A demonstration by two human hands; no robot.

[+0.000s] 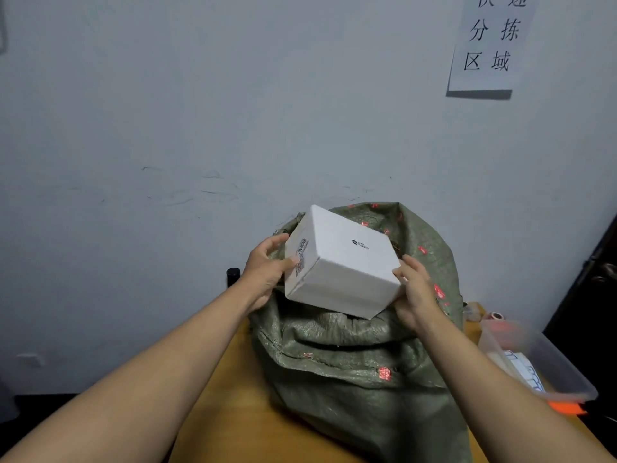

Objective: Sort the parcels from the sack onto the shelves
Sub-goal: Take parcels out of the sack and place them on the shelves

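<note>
**White parcel held over the open sack**

White box parcel [340, 262], tilted, one corner up toward the wall, held just above the mouth of the green woven sack [350, 369]. Small dark logo printed on the top face; label with a code and digits stuck on the left end face. Lower edge of the parcel close to the sack's folded rim, contact there not clear.

Left hand [265, 269] against the left end of the parcel, thumb hooked up near the top edge, fingers [287, 263] curled onto the labelled face, grasping it. Right hand [415, 289] at the right lower corner, thumb pressed on the near side face, other fingers wrapped behind and out of sight, likewise grasping the parcel. Both bare forearms reaching in from the bottom corners.

Sack slumped on the wooden bench [230, 396], red printed marks scattered over its weave, its upper flap standing up behind the parcel against the pale wall [233, 111].

Small black cylindrical object [233, 276] standing beside the left wrist, at the back edge of the bench. Clear plastic bin [567, 372] on the bench to the right of the sack, papers inside, something orange under its near corner. Roll of tape [496, 316] and another small item behind the bin, blurred. Paper sign [490, 41] with Chinese characters fixed high on the wall at the right.
</note>
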